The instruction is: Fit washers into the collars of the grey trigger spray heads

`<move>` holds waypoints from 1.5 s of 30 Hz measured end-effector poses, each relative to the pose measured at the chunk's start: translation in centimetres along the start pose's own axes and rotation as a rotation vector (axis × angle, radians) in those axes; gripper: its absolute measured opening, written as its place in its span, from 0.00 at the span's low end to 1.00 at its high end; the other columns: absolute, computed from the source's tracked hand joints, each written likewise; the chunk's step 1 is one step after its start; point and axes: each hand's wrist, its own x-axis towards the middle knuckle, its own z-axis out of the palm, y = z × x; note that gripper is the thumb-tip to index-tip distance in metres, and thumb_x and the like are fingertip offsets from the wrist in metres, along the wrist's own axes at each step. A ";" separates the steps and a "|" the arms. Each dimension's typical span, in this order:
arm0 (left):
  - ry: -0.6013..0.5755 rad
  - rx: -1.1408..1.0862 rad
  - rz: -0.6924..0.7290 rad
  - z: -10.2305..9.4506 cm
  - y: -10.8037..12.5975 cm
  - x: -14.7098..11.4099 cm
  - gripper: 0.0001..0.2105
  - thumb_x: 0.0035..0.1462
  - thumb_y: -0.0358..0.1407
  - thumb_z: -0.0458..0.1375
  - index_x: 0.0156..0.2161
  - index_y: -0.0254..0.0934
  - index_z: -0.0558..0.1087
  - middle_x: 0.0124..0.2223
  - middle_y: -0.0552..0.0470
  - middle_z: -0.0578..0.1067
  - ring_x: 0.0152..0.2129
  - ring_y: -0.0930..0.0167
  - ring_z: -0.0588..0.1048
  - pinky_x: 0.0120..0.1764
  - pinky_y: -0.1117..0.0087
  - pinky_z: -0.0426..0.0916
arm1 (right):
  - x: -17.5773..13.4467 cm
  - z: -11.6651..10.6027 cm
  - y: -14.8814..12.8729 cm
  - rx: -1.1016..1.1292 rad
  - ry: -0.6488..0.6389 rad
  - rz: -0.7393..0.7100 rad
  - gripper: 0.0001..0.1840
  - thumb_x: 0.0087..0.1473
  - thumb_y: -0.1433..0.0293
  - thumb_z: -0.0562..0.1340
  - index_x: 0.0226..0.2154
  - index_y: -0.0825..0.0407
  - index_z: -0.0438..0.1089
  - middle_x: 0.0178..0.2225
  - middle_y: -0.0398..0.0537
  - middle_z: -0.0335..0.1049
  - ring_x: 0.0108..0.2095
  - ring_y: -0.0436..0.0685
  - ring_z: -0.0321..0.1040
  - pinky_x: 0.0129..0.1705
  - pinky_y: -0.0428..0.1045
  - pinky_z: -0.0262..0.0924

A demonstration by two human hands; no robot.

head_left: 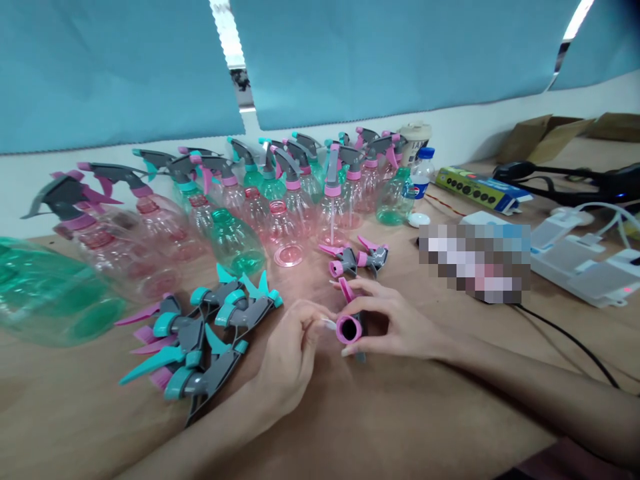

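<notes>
Low over the table, my right hand (397, 323) grips a grey and pink trigger spray head (349, 329), its round collar opening turned towards me. My left hand (290, 350) is pinched close beside that collar. Between its fingertips is a small whitish piece (327, 324), too small to identify. Two more pink and grey spray heads (373, 257) lie just beyond my right hand. To the left of my left hand is a pile of loose spray heads (200, 340) with teal or pink parts.
Pink and green clear bottles (285, 233), many with spray heads on, stand along the back. A large green bottle (50, 293) lies at left. At right are a Pepsi bottle (423, 175), a lid (419, 219), a yellow-blue box (480, 190), a power strip (585, 260) and cables.
</notes>
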 end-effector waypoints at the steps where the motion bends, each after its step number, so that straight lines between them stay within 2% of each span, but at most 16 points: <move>1: 0.019 -0.009 -0.094 0.0 -0.1 -0.1 0.05 0.65 0.30 0.46 0.38 0.38 0.63 0.32 0.54 0.71 0.26 0.75 0.70 0.29 0.74 0.66 | 0.0 0.0 0.0 0.001 -0.004 0.003 0.18 0.43 0.59 0.70 0.37 0.48 0.74 0.51 0.51 0.62 0.54 0.61 0.60 0.55 0.57 0.57; 4: 0.049 -0.035 -0.341 0.1 -0.3 -0.1 0.05 0.66 0.36 0.45 0.40 0.40 0.62 0.22 0.61 0.65 0.15 0.77 0.64 0.20 0.77 0.60 | -0.2 0.2 -0.2 -0.001 -0.026 0.010 0.18 0.42 0.60 0.70 0.37 0.48 0.74 0.49 0.51 0.64 0.53 0.60 0.62 0.54 0.57 0.58; 6: 0.028 -0.101 -0.423 0.1 -0.3 0.2 0.06 0.66 0.37 0.45 0.40 0.40 0.62 0.21 0.62 0.64 0.14 0.78 0.64 0.19 0.77 0.59 | -0.3 0.3 -0.3 -0.005 -0.032 0.011 0.18 0.42 0.60 0.70 0.37 0.48 0.74 0.50 0.51 0.64 0.53 0.61 0.61 0.54 0.57 0.58; 9: -0.001 -0.242 -0.476 0.0 0.0 0.8 0.07 0.65 0.39 0.48 0.39 0.39 0.64 0.28 0.58 0.71 0.18 0.77 0.70 0.23 0.76 0.66 | -0.4 0.2 -0.3 -0.014 -0.021 0.018 0.17 0.42 0.60 0.70 0.37 0.48 0.74 0.52 0.51 0.62 0.54 0.61 0.60 0.55 0.57 0.57; 12: -0.004 -0.324 -0.514 -0.1 0.1 1.1 0.08 0.63 0.41 0.51 0.37 0.38 0.66 0.32 0.56 0.73 0.23 0.75 0.74 0.27 0.74 0.71 | -0.3 0.1 -0.3 -0.014 -0.023 0.022 0.16 0.43 0.60 0.70 0.37 0.47 0.74 0.51 0.50 0.63 0.54 0.60 0.60 0.55 0.56 0.57; 15: -0.032 -0.332 -0.528 -0.1 -0.1 1.2 0.11 0.62 0.42 0.52 0.34 0.37 0.68 0.30 0.57 0.73 0.22 0.75 0.75 0.27 0.74 0.71 | -0.2 0.2 -0.3 -0.003 -0.023 0.030 0.17 0.43 0.60 0.70 0.37 0.47 0.74 0.50 0.50 0.63 0.54 0.60 0.61 0.54 0.55 0.58; 19: -0.029 -0.292 -0.547 0.1 -0.4 1.2 0.10 0.55 0.41 0.60 0.31 0.37 0.66 0.26 0.59 0.71 0.20 0.76 0.73 0.24 0.76 0.68 | -0.1 0.4 -0.3 0.013 -0.003 0.013 0.17 0.44 0.59 0.70 0.37 0.47 0.74 0.49 0.49 0.63 0.53 0.59 0.62 0.53 0.55 0.59; 23: 0.042 -0.293 -0.508 0.2 -0.7 1.1 0.09 0.57 0.38 0.59 0.41 0.38 0.68 0.29 0.57 0.74 0.23 0.74 0.74 0.28 0.73 0.70 | -0.1 0.3 -0.1 -0.001 0.018 -0.002 0.17 0.44 0.59 0.69 0.37 0.47 0.74 0.50 0.50 0.63 0.54 0.60 0.61 0.54 0.56 0.58; 27: 0.011 -0.195 -0.403 0.0 -1.1 0.9 0.07 0.60 0.38 0.55 0.36 0.37 0.73 0.31 0.54 0.76 0.27 0.71 0.74 0.33 0.70 0.70 | 0.0 -0.1 0.1 -0.028 0.038 0.014 0.17 0.44 0.60 0.70 0.37 0.48 0.73 0.49 0.51 0.63 0.54 0.60 0.61 0.54 0.56 0.58; 31: 0.044 -0.142 -0.334 -0.3 -1.2 0.7 0.08 0.63 0.36 0.52 0.39 0.38 0.72 0.37 0.52 0.76 0.29 0.72 0.73 0.35 0.69 0.69 | 0.2 -0.2 0.2 -0.020 0.042 -0.002 0.17 0.45 0.61 0.69 0.38 0.48 0.73 0.49 0.51 0.63 0.55 0.61 0.60 0.53 0.56 0.59; 33: 0.063 -0.126 -0.287 -0.3 -0.9 0.5 0.07 0.63 0.35 0.52 0.38 0.38 0.72 0.36 0.53 0.75 0.29 0.72 0.72 0.34 0.70 0.68 | 0.1 -0.1 0.3 -0.014 0.040 -0.010 0.17 0.45 0.61 0.69 0.39 0.48 0.73 0.49 0.51 0.63 0.55 0.61 0.60 0.53 0.56 0.59; 39: -0.008 -0.217 -0.210 0.6 0.8 -0.6 0.03 0.58 0.32 0.58 0.36 0.40 0.75 0.31 0.54 0.73 0.27 0.73 0.71 0.24 0.75 0.63 | -0.1 0.4 0.2 -0.011 0.059 -0.031 0.17 0.46 0.61 0.69 0.39 0.50 0.73 0.49 0.53 0.63 0.53 0.60 0.62 0.53 0.55 0.60; 43: 0.069 -0.227 -0.239 1.0 1.1 -0.9 0.02 0.55 0.32 0.62 0.33 0.40 0.72 0.30 0.56 0.71 0.25 0.75 0.69 0.25 0.75 0.62 | -0.4 0.7 -0.1 -0.020 0.047 -0.040 0.18 0.45 0.61 0.69 0.39 0.51 0.74 0.51 0.55 0.62 0.54 0.61 0.61 0.54 0.56 0.58; 45: 0.070 -0.209 -0.223 0.9 1.1 -0.8 0.03 0.55 0.32 0.62 0.32 0.39 0.72 0.30 0.57 0.70 0.25 0.76 0.68 0.25 0.75 0.62 | -0.5 0.8 -0.2 -0.026 0.037 -0.036 0.18 0.45 0.61 0.69 0.39 0.50 0.74 0.52 0.54 0.61 0.55 0.61 0.60 0.55 0.57 0.58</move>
